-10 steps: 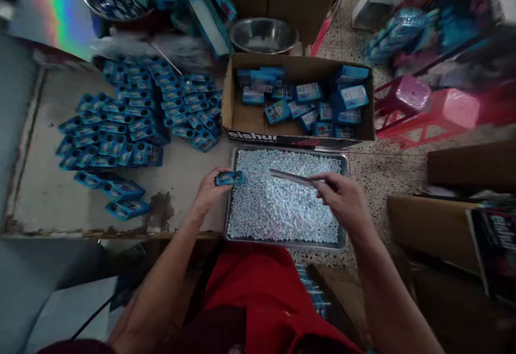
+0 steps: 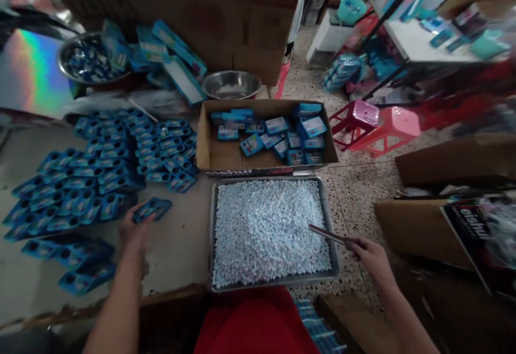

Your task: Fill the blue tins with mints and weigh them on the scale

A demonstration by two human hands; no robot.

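Observation:
My left hand [image 2: 135, 233] grips a small blue cardboard box [image 2: 152, 210] over the tabletop, just right of the rows of standing blue boxes [image 2: 80, 182]. Those boxes show dark round holes in their tops. A shallow metal tray [image 2: 213, 236] is spread with small pale blue and white pellets [image 2: 270, 230], heaped toward the middle. At the tray's right edge, my right hand [image 2: 368, 257] has its fingers closed on a long, narrow metal scoop [image 2: 326, 232]. The scoop's tip is over the pellets; whether it touches them I cannot tell.
Behind the tray stands an open carton [image 2: 205, 150] with several closed blue boxes. A steel bowl [image 2: 231, 85] and another bowl of small wrapped pieces [image 2: 91, 58] are farther back. Plastic stools [image 2: 365, 115] and cartons [image 2: 419, 230] stand to the right.
My left hand has carried the blue box left, from the tray's edge to the standing boxes. My right hand has drawn the scoop from mid-tray to the right edge. The view has shifted.

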